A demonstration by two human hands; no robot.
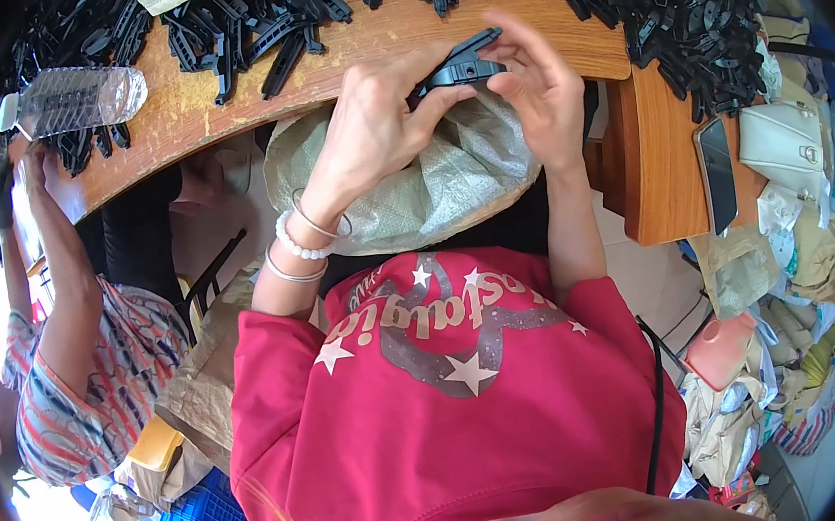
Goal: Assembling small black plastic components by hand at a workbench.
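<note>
My left hand (375, 129) is closed around a black plastic clip-like part (465, 73), pinching it between thumb and fingers above the table's near edge. The part has two long pieces that spread apart toward the right. My right hand (545, 98) is at its right end, thumb and fingers apart; whether a fingertip touches it I cannot tell. Below both hands a pale woven sack (411, 196) gapes at my lap, its inside partly hidden by my left hand and forearm.
Loose black plastic parts (244, 26) lie heaped along the wooden table (212, 104), with another heap (661, 26) at right. A clear bottle (85, 98) lies left, near a co-worker's arm (66, 264). A phone (718, 176) and white bag (782, 147) are right.
</note>
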